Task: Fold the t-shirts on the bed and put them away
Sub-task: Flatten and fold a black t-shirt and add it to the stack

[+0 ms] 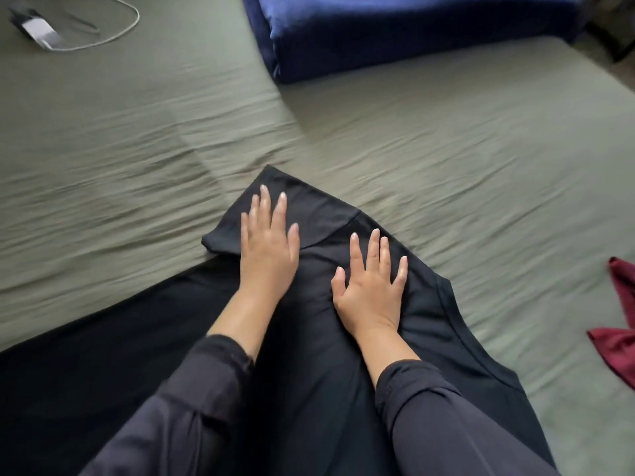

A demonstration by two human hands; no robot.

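I see both hands, left hand (266,245) and right hand (369,286), pressing flat, fingers spread, on the smooth black t-shirt (319,214) over the wrinkled green bed (137,149).

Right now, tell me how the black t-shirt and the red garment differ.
The black t-shirt lies spread mid-bed under both flat hands, left hand and right hand; the red garment lies crumpled, untouched, cut off by the right edge. Both rest on the green sheet.

Home bedroom: sheeted bed (446,139), blanket (412,32).
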